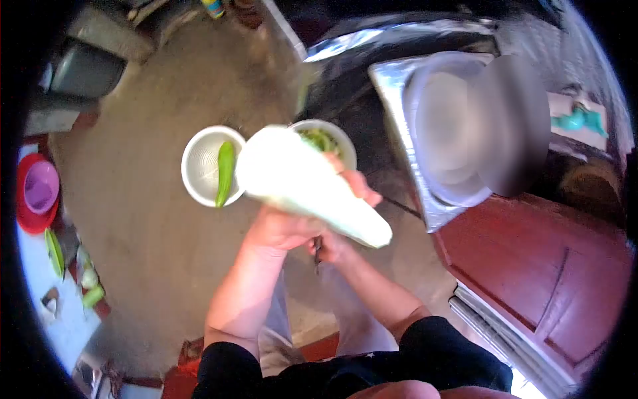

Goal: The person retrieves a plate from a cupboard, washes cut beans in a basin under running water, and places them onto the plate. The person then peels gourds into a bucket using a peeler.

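Note:
A large pale, peeled-looking gourd [306, 176], overexposed and partly blurred, lies tilted across my left hand [286, 227]. That hand's fingers wrap round its far side. Just below the gourd, my right hand [334, 249] is closed round a small dark tool [318, 251], perhaps a knife or peeler; its working end is hard to make out. Beyond the gourd at left, a white bowl [193, 166] holds a long green vegetable [225, 174]. Partly hidden behind the gourd, another white bowl [347, 143] contains green pieces [319, 138].
On the right, a big pale basin [442, 133] rests on a foil-covered surface [392, 80], beside a dark round blurred shape [515, 126]. A reddish-brown wooden panel [518, 266] is at lower right. A purple bowl [41, 187] sits on a red one [30, 216] at far left.

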